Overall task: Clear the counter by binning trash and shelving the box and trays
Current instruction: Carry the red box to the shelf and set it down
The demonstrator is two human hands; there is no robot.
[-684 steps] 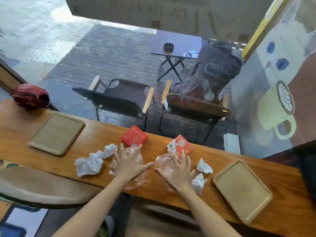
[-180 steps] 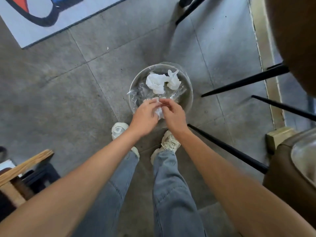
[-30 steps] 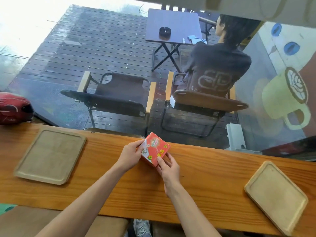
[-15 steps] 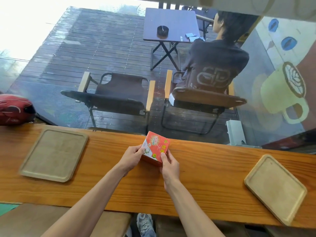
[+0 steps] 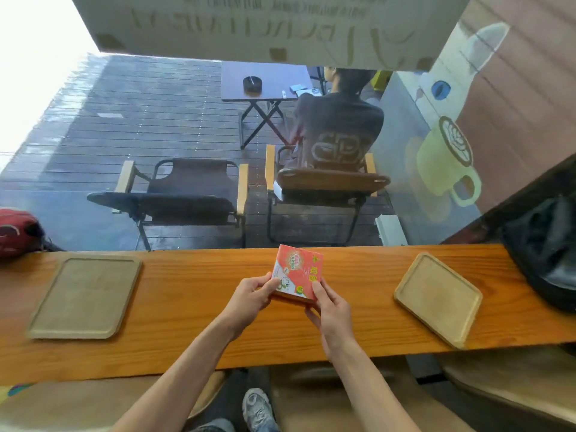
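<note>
The left hand (image 5: pixel 249 296) and right hand (image 5: pixel 330 310) are both gripping the red box (image 5: pixel 297 274), thumbs on its printed face and fingers curling under its near edge, so it is tilting up over the middle of the surface (image 5: pixel 193 294); whether its far edge is touching the wood cannot be told. Compared with a moment ago, the box is sitting a little higher and more upright in the grip, which suggests it is being lifted away for shelving. The crumpled tissues and plastic wrap that were lying around it earlier are no longer showing here, having gone into the bin, so the trash step looks done. Outward from the box, the left tray (image 5: pixel 85 296) is lying flat well to the left and the right tray (image 5: pixel 439 296) is lying angled well to the right, both untouched and waiting to be shelved. A dark bag (image 5: pixel 545 251) is resting at the far right end.
</note>
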